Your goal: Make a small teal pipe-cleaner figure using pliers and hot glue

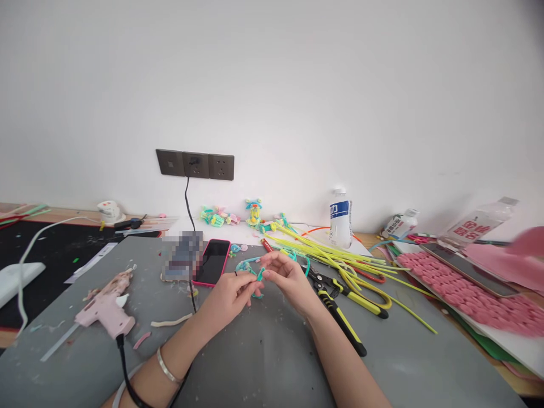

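Observation:
My left hand [228, 296] and my right hand [285, 275] meet over the grey mat [263, 357], both pinched on a teal pipe cleaner [257, 274] bent into loops. The fingers of each hand are closed on it. A silver bangle sits on my left wrist. Just right of my right hand lie yellow-handled pliers [340, 306] and a bundle of yellow-green pipe cleaners [335, 255].
A pink glue gun [108, 306] lies at the left with its black cord. A pink-cased phone [211, 262] rests behind my hands. Small pipe-cleaner figures [254, 214] and a white bottle [340, 218] stand by the wall. Pink pieces on a board [467, 294] fill the right.

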{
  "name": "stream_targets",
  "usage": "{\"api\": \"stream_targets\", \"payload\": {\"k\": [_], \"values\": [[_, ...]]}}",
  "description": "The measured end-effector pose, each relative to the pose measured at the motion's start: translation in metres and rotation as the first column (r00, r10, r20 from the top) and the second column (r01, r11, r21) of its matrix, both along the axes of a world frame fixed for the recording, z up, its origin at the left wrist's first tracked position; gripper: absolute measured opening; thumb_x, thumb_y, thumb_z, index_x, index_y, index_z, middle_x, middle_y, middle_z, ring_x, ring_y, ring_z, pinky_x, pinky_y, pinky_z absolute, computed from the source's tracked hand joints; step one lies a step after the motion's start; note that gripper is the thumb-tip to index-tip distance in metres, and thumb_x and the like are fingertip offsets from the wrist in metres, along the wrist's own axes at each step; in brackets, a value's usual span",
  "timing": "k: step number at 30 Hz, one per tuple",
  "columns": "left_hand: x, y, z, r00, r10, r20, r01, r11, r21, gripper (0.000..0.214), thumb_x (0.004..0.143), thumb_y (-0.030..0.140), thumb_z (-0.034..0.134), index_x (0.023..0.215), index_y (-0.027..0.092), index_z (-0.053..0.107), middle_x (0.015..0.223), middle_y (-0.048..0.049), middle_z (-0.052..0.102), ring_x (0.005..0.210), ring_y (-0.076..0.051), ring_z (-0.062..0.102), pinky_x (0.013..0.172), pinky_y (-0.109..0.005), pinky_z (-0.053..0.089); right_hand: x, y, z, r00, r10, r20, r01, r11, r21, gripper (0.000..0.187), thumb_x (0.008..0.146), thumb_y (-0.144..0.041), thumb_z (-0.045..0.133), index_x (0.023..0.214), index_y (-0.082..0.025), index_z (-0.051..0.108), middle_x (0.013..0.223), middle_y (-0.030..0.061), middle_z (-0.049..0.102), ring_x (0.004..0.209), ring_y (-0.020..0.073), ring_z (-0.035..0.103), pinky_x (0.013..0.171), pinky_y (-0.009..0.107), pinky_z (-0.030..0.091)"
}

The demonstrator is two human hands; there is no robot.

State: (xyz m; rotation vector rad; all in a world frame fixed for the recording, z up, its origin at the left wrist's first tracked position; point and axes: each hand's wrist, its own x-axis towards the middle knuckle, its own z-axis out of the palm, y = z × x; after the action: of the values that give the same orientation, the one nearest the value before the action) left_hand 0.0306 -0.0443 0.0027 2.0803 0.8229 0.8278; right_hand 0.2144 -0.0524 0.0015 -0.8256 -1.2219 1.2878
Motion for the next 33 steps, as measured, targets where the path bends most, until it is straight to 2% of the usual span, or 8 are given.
{"api": "stream_targets", "payload": {"k": [5, 9, 13, 19, 25, 29, 33], "values": [[-0.001, -0.002, 0.006, 0.999, -0.027, -0.042, 0.03, 0.998, 0.06, 0.028, 0.099, 0.026, 0.041, 0.08, 0.019, 0.061, 0.073, -0.0009, 0.061, 0.06, -0.013, 0.055, 0.057, -0.022, 0.042, 0.002, -0.001, -0.002, 0.996, 0.081, 0.023, -0.079, 0.994, -0.07, 0.023, 0.076, -0.038, 0.08, 0.077, -0.018, 0.069, 0.074, -0.0002, 0.063, 0.067, 0.0137, 0.058, 0.067, 0.027, 0.046], [-0.001, -0.003, 0.009, 0.998, -0.046, -0.048, 0.052, 0.989, 0.137, 0.03, 0.098, 0.021, 0.04, 0.07, 0.019, 0.051, 0.066, 0.0019, 0.048, 0.06, -0.013, 0.044, 0.057, -0.024, 0.034, 0.002, -0.004, -0.002, 0.984, 0.173, -0.043, -0.176, 0.978, -0.108, 0.023, 0.076, -0.039, 0.081, 0.079, -0.019, 0.069, 0.075, -0.0007, 0.061, 0.069, 0.0136, 0.057, 0.068, 0.027, 0.045], [-0.002, -0.003, 0.007, 1.0, -0.015, -0.028, 0.019, 0.988, 0.156, 0.031, 0.097, 0.022, 0.041, 0.065, 0.021, 0.042, 0.062, 0.0041, 0.037, 0.058, -0.013, 0.038, 0.055, -0.025, 0.029, 0.002, -0.006, 0.0, 0.98, 0.184, -0.071, -0.191, 0.974, -0.12, 0.026, 0.075, -0.04, 0.082, 0.079, -0.02, 0.067, 0.074, -0.0014, 0.059, 0.068, 0.0131, 0.054, 0.068, 0.026, 0.044], [-0.003, -0.002, 0.008, 1.0, 0.03, -0.008, -0.028, 0.976, 0.216, 0.033, 0.101, 0.026, 0.036, 0.072, 0.02, 0.05, 0.065, 0.0013, 0.05, 0.061, -0.014, 0.047, 0.06, -0.026, 0.035, -0.002, -0.005, 0.003, 0.998, 0.056, 0.026, -0.056, 0.998, 0.022, 0.024, 0.08, -0.04, 0.077, 0.075, -0.021, 0.063, 0.074, -0.0018, 0.057, 0.07, 0.0141, 0.051, 0.068, 0.027, 0.041], [-0.003, 0.001, 0.006, 0.99, 0.143, 0.002, -0.139, 0.954, 0.266, 0.035, 0.099, 0.029, 0.039, 0.069, 0.02, 0.054, 0.063, 0.0002, 0.052, 0.056, -0.014, 0.047, 0.056, -0.026, 0.034, -0.006, -0.006, 0.005, 0.986, -0.052, 0.156, 0.021, 0.981, 0.195, 0.023, 0.085, -0.042, 0.07, 0.078, -0.023, 0.061, 0.078, 0.0011, 0.057, 0.075, 0.0178, 0.052, 0.068, 0.03, 0.042], [-0.003, 0.005, 0.003, 0.988, 0.141, 0.063, -0.151, 0.97, 0.191, 0.027, 0.097, 0.031, 0.046, 0.084, 0.019, 0.066, 0.073, -0.0028, 0.064, 0.061, -0.015, 0.055, 0.056, -0.025, 0.04, -0.003, -0.007, 0.003, 0.96, -0.104, 0.259, 0.029, 0.96, 0.279, 0.02, 0.09, -0.041, 0.064, 0.08, -0.023, 0.061, 0.083, 0.0029, 0.057, 0.082, 0.0201, 0.053, 0.072, 0.031, 0.042], [-0.004, 0.009, 0.002, 0.979, 0.148, 0.143, -0.154, 0.987, 0.032, 0.02, 0.093, 0.032, 0.055, 0.099, 0.02, 0.07, 0.091, -0.0057, 0.073, 0.074, -0.017, 0.066, 0.061, -0.024, 0.048, -0.001, -0.006, 0.002, 0.948, -0.11, 0.299, 0.016, 0.953, 0.303, 0.018, 0.09, -0.037, 0.065, 0.079, -0.023, 0.062, 0.082, 0.0026, 0.058, 0.083, 0.0202, 0.054, 0.072, 0.031, 0.042]]}}
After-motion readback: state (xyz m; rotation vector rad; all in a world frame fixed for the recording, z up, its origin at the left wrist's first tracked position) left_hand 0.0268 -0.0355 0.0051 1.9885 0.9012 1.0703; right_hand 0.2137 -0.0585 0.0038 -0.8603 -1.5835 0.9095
